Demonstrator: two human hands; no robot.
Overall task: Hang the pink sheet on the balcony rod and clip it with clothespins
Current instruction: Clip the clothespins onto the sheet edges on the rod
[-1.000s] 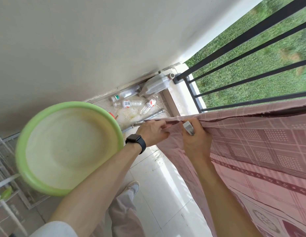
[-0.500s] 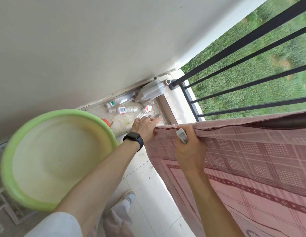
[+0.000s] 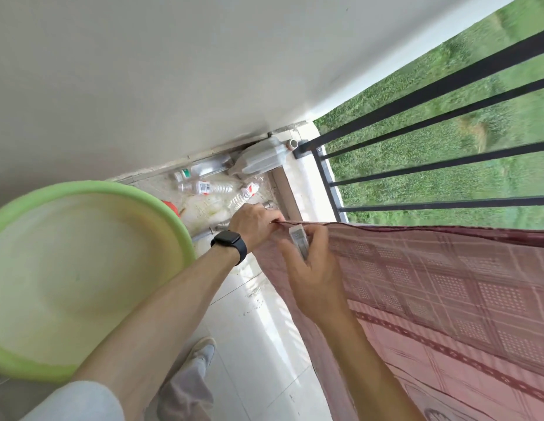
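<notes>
The pink checked sheet (image 3: 446, 284) hangs draped over the balcony rod, which shows only as a ridge under the fabric along the sheet's top edge. My left hand (image 3: 255, 223), with a black watch on the wrist, pinches the sheet's left top corner. My right hand (image 3: 313, 268) holds a pale clothespin (image 3: 299, 243) against the fabric just right of that corner. The rod itself is hidden by the sheet.
A big green basin (image 3: 82, 278) sits at the left, close to my left forearm. Empty plastic bottles (image 3: 203, 186) and a jug (image 3: 261, 159) lie in the floor corner by the white wall. The black railing (image 3: 431, 123) bounds the balcony, grass beyond it.
My left hand went from an open reach to pinching the sheet's corner. My right hand shifted the clothespin closer to that corner. The camera swung a little.
</notes>
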